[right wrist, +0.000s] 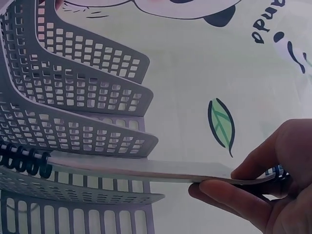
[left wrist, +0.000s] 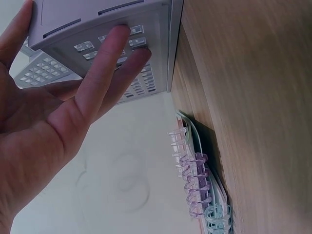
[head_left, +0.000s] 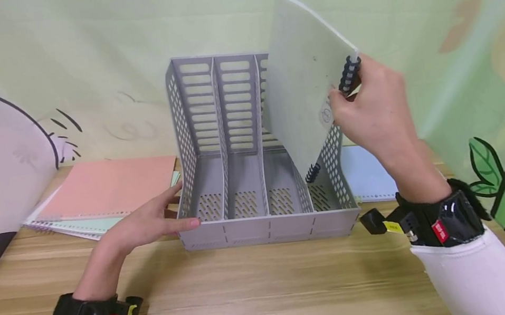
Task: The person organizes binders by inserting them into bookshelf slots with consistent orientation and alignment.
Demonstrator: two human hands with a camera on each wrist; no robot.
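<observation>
A grey desktop file holder [head_left: 270, 228], split by perforated dividers, stands on the table. My right hand [head_left: 377, 104] pinches a pale ring-bound notebook [head_left: 301, 76] with dark rings by its upper right edge. The notebook is tilted over the right part of the holder, its lower ringed corner down among the compartments. In the right wrist view it lies between two perforated panels, thumb on one face and fingers on the other. My left hand [head_left: 150, 219] rests on the holder's front left corner. Its thumb lies at the front rim, and its straight fingers touch the perforated side wall.
Left of the holder lies a stack of ring-bound notebooks, a salmon-coloured notebook [head_left: 112, 186] on top. A blue notebook [head_left: 369, 174] lies behind the holder's right side. A printed cloth backdrop [head_left: 89, 46] hangs behind the wooden table [head_left: 251, 296].
</observation>
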